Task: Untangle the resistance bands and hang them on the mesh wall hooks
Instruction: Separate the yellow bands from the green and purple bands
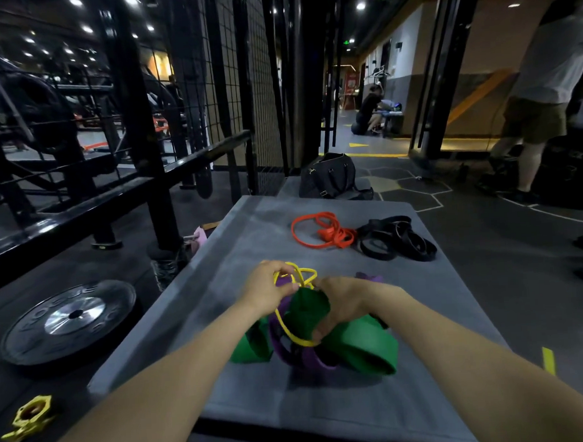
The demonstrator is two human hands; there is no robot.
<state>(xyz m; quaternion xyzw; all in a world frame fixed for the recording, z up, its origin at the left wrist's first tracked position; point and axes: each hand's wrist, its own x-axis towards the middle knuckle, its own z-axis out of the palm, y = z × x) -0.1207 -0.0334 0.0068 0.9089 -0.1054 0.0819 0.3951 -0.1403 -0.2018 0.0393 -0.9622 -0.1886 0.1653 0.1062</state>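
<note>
A tangle of bands lies on the grey mat (326, 405) in front of me: a wide green band (361, 347), a purple band (309, 358) and a thin yellow band (298, 274) wound through both. My left hand (270, 286) pinches the yellow band's top loop. My right hand (341, 302) grips the green band and the yellow strand beside it. Farther back on the mat lie a red band (321, 231) and a heap of black bands (397, 237). The black mesh wall (238, 71) rises behind the mat's far left corner.
A black weight plate (70, 320) lies on the floor at left, with a yellow barbell collar (30, 417) nearer me. A black rack (136, 127) stands left of the mat. A dark bag (330, 175) sits beyond it. A person's legs (529, 147) stand at right.
</note>
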